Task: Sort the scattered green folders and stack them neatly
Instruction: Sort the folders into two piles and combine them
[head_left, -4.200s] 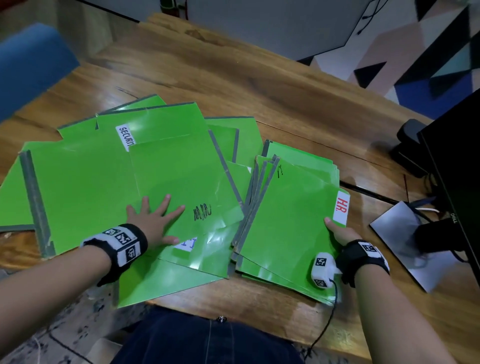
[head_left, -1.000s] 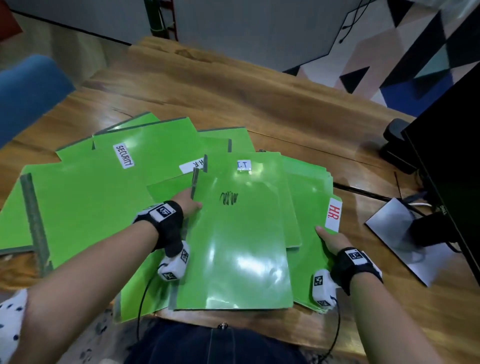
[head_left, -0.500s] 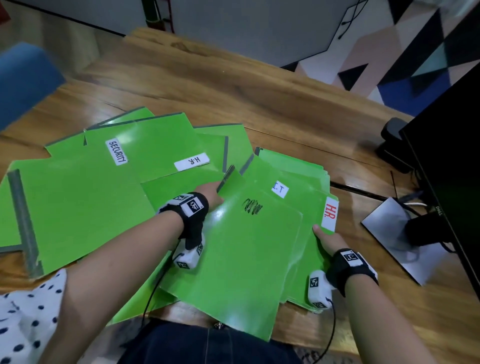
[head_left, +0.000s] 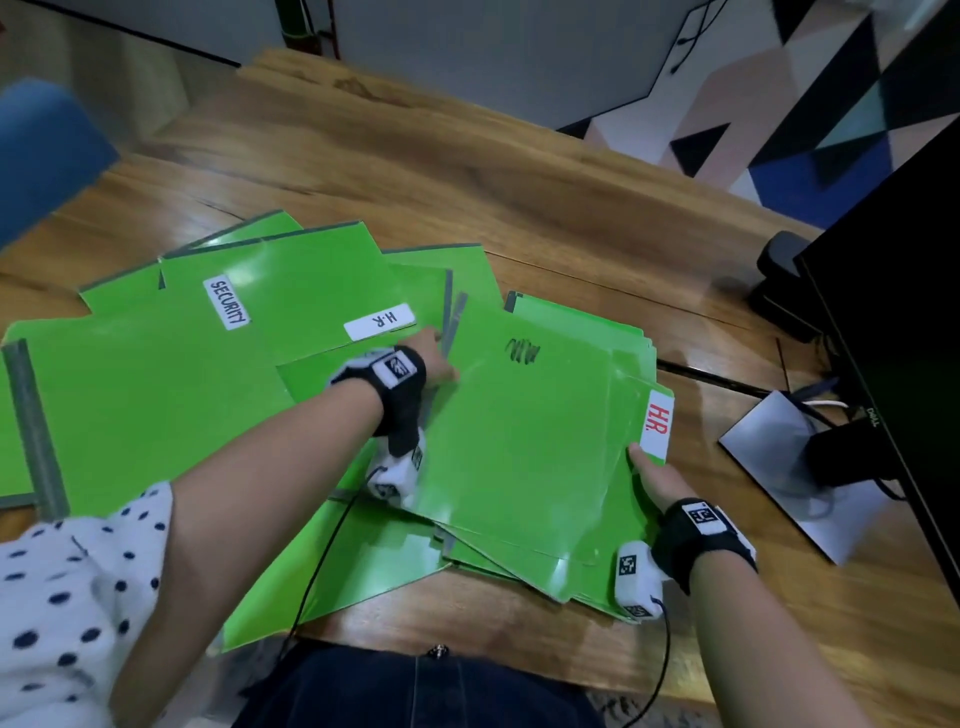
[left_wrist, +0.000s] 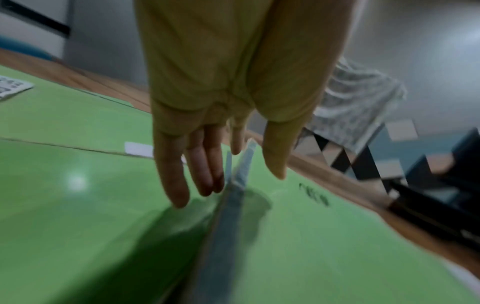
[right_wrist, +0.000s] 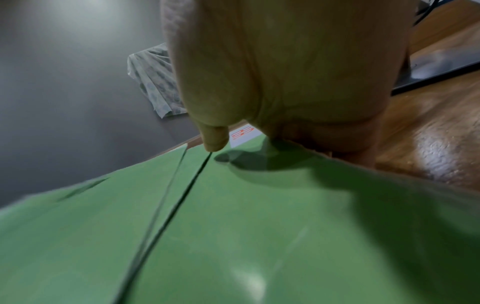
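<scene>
Several green folders lie scattered on the left of the wooden table (head_left: 467, 182), among them one labelled SECURITY (head_left: 291, 280) and one with a white H.R. label (head_left: 379, 322). On the right is a folder stack (head_left: 597, 571) with a red H.R. label (head_left: 658, 423). A folder with a black scribble (head_left: 519, 441) lies on top of it. My left hand (head_left: 434, 358) (left_wrist: 228, 185) has straight fingers at that folder's grey spine (left_wrist: 241, 170). My right hand (head_left: 655, 475) grips the stack's right edge, thumb (right_wrist: 214, 139) on top and fingers hidden underneath.
A black monitor (head_left: 893, 322) stands at the right edge on a silver base (head_left: 795, 478) with cables. A dark object (head_left: 779, 280) sits behind it. A blue chair (head_left: 41, 156) is at the far left. The stack overhangs the table's near edge.
My left hand carried the scribbled folder rightward and turned it onto the stack, covering the I.T label. The right hand kept its hold on the stack's edge.
</scene>
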